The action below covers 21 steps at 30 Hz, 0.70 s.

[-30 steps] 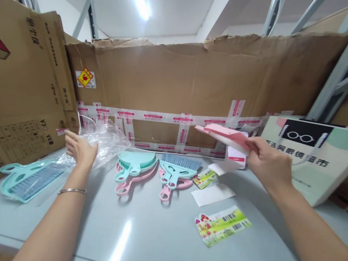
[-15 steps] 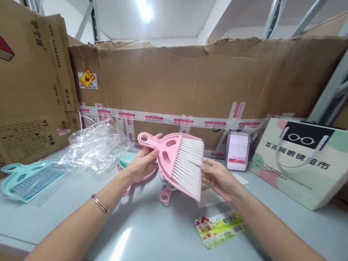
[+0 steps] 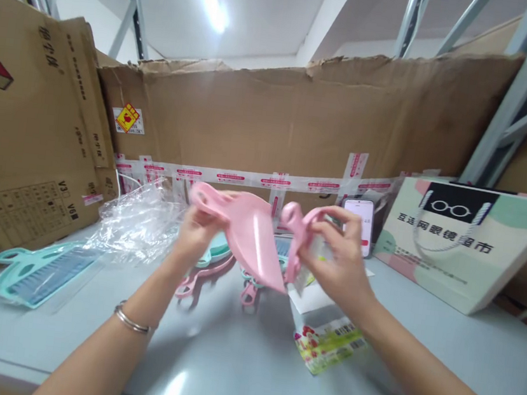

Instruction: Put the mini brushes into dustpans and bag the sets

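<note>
My left hand [image 3: 196,231] grips the handle end of a pink plastic dustpan [image 3: 245,230], held tilted above the grey table [image 3: 224,359]. My right hand [image 3: 337,258] pinches a small pink brush [image 3: 293,233] by its handle, just right of the dustpan; the two pieces are apart and blurred by motion. Under them lie teal and pink dustpans and brushes [image 3: 207,264] in a small heap.
A teal brush set in a clear bag [image 3: 38,266] lies at the left, crumpled clear plastic [image 3: 138,220] behind it. Printed labels [image 3: 326,346] lie on the table. A phone [image 3: 359,225] leans against the cardboard wall [image 3: 301,125]; a paper bag [image 3: 464,241] stands at the right.
The pink brush and dustpan, held together as one a moment ago, have come apart: the left hand now holds the dustpan, the right hand the brush.
</note>
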### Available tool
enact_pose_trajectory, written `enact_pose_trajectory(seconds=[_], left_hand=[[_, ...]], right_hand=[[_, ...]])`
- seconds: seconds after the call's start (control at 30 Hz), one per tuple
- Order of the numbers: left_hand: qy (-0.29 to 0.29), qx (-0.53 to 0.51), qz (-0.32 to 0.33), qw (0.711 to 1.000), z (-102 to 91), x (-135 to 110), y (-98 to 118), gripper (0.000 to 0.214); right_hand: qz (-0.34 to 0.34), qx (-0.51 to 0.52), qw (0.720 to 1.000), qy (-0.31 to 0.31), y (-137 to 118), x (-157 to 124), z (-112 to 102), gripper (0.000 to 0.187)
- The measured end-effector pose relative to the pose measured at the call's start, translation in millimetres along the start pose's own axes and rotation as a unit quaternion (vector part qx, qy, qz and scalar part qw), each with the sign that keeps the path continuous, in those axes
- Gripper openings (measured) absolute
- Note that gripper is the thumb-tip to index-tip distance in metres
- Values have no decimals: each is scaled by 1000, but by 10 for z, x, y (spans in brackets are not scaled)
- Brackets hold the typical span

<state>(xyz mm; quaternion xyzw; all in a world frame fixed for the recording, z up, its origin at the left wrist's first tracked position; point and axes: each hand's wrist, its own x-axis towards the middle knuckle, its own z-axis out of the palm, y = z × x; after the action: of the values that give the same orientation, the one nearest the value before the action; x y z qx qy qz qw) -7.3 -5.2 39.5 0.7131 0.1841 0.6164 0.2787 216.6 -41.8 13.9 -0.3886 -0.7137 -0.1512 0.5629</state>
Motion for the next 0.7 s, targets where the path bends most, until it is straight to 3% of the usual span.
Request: enact_pose_trajectory(seconds=[0.07,0.13,0.2,0.3,0.4,0.5,0.6,0.7], left_hand=[[138,66,74,985,-252,93,-48,29],[245,146,107,952,-455,149,-114,33],[313,192,99,925,-556,160,-179,37],[342,208,86,912,-550,131,-247,37],[326,168,95,926,-490,114,-266,36],[263,69,65,960,-469,121,-213,39],[142,-36,-14,989,-486,108,-82,44],[-7,-109,-115,987,-484,51,60,47]], right_hand=[[-28,-26,998,45,170,-2,14,15],[-85,-66,994,32,310,-44,99,20],[-142,-117,982,-29,383,-129,250,24],[-172,-165,958,-158,373,-297,506,22],[-142,-142,947,-253,325,-446,678,22],[-87,-66,947,-303,344,-544,746,39],[-43,28,948,-316,418,-600,763,58],[-19,61,956,-286,459,-609,750,61]])
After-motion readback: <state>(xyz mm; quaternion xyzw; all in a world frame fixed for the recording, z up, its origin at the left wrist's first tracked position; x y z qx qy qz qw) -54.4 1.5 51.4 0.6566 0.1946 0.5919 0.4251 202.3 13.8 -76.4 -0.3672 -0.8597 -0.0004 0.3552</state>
